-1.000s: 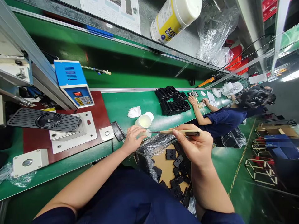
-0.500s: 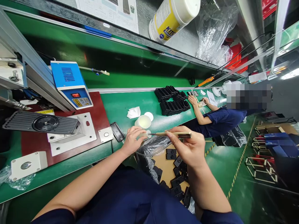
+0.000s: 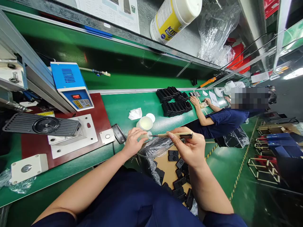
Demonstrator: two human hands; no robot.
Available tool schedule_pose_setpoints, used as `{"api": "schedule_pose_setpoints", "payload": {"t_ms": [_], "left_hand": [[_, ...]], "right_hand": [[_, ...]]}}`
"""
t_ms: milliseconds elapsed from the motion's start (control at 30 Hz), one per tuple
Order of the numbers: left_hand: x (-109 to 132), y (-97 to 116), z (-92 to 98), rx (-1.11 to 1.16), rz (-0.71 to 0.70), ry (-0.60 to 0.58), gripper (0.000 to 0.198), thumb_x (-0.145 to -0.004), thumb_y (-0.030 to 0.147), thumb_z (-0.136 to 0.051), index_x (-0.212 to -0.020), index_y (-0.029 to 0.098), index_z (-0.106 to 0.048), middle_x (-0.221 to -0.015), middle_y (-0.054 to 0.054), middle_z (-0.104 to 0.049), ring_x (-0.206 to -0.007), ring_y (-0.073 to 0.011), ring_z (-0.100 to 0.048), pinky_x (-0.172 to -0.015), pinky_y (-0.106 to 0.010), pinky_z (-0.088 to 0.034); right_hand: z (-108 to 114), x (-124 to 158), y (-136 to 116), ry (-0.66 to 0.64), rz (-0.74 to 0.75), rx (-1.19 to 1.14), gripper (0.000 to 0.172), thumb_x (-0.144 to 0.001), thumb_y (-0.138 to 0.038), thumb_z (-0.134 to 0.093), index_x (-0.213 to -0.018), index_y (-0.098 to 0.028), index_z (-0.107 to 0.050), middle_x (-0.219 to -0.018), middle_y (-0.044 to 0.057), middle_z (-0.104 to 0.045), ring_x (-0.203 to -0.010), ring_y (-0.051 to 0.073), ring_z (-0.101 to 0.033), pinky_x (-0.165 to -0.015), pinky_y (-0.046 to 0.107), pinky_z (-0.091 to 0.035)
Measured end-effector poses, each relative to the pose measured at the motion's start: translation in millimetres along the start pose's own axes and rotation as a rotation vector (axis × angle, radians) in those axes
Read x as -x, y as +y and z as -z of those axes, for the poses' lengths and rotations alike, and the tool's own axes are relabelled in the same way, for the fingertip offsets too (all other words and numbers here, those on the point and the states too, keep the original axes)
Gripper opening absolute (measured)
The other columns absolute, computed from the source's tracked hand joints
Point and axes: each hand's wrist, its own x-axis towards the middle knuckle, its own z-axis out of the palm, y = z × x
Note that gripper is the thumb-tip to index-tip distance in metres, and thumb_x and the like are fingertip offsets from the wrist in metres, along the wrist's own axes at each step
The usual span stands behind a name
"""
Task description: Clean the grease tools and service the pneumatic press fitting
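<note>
My right hand (image 3: 189, 146) is closed round a thin brush (image 3: 174, 135) with a pale handle and a dark end, held level and pointing left. Its tip meets a small white round piece (image 3: 149, 135) pinched in the fingers of my left hand (image 3: 133, 142). Both hands hover at the near edge of the green belt (image 3: 142, 102). Just beyond them stands a small white cup (image 3: 146, 122) with its lid (image 3: 151, 117) beside it. A flat black part (image 3: 119, 132) lies on the belt left of my left hand.
A box of several small black parts (image 3: 177, 176) in plastic wrap sits below my hands. Left are a black speaker grille (image 3: 40, 125) on a metal fixture and a blue control unit (image 3: 71, 85). Rows of black parts (image 3: 175, 101) lie further along, where another person's hands (image 3: 196, 101) work.
My hands with the brush and white piece have stayed together, shifting slightly left and up in view. The brush tip remains at the piece.
</note>
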Motion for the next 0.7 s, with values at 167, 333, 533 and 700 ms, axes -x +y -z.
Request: {"api": "schedule_pose_setpoints", "payload": {"t_ms": [167, 333, 533, 700], "left_hand": [[1.0, -1.6, -0.2, -0.005, -0.011, 0.005, 0.015, -0.079, 0.027, -0.069, -0.093, 0.023, -0.069, -0.09, -0.005, -0.07, -0.092, -0.0218, -0.061, -0.082, -0.038, -0.046], [3.3, -3.5, -1.2, 0.002, -0.008, 0.008, 0.016, -0.08, 0.028, -0.069, -0.094, 0.022, -0.069, -0.09, -0.005, -0.07, -0.093, -0.0218, -0.062, -0.082, -0.038, -0.047], [4.3, -5.7, -1.0, -0.021, -0.011, 0.016, 0.016, -0.08, 0.028, -0.068, -0.095, 0.022, -0.069, -0.09, -0.006, -0.069, -0.093, -0.0223, -0.061, -0.081, -0.038, -0.047], [4.2, -6.0, 1.3, -0.027, -0.096, -0.048, 0.015, -0.084, 0.025, -0.062, -0.098, 0.021, -0.067, -0.093, -0.007, -0.07, -0.096, -0.0223, -0.06, -0.083, -0.037, -0.046]], "right_hand": [[-0.1, 1.5, -0.7, 0.057, -0.008, 0.015, 0.003, -0.08, -0.022, -0.068, -0.078, -0.02, -0.069, -0.07, 0.002, -0.07, -0.059, 0.015, -0.064, -0.054, 0.026, -0.05], [-0.3, 1.1, 0.0, 0.051, -0.016, -0.008, 0.003, -0.08, -0.02, -0.068, -0.077, -0.02, -0.069, -0.07, 0.001, -0.07, -0.057, 0.013, -0.062, -0.053, 0.024, -0.049], [-0.9, 3.8, 3.0, 0.045, -0.04, -0.03, 0.004, -0.08, -0.022, -0.068, -0.077, -0.019, -0.069, -0.07, 0.002, -0.069, -0.058, 0.014, -0.062, -0.053, 0.025, -0.048], [-12.4, -5.5, 12.1, -0.037, -0.061, -0.072, 0.011, -0.082, -0.024, -0.065, -0.073, -0.018, -0.066, -0.067, 0.001, -0.067, -0.056, 0.012, -0.059, -0.055, 0.024, -0.047]]}}
